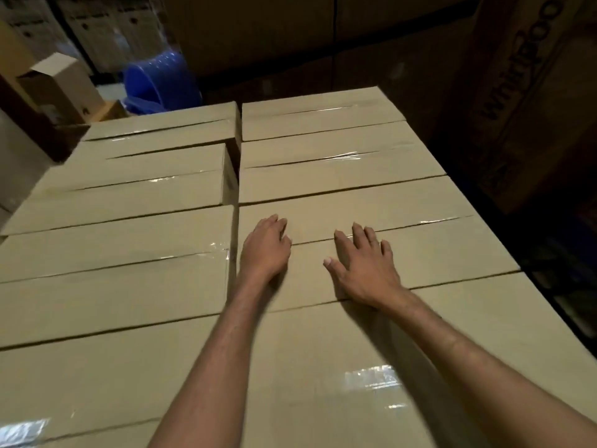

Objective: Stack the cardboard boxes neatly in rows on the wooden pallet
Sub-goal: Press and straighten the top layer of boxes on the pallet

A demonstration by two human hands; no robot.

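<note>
Two rows of taped tan cardboard boxes fill the view, a left row (119, 247) and a right row (339, 150), with a narrow gap between them. Both of my hands rest flat on the top of one box in the right row (436, 250). My left hand (266, 248) lies near that box's left edge, fingers together. My right hand (361, 263) lies palm down with fingers spread across the box's taped seam. Neither hand holds anything. The pallet is hidden under the boxes.
A blue plastic tub (155, 82) stands behind the left row. Smaller brown cartons (61, 85) sit at the far left. A tall printed carton (529, 92) stands at the right. A dark wall of large boxes (290, 37) closes the back.
</note>
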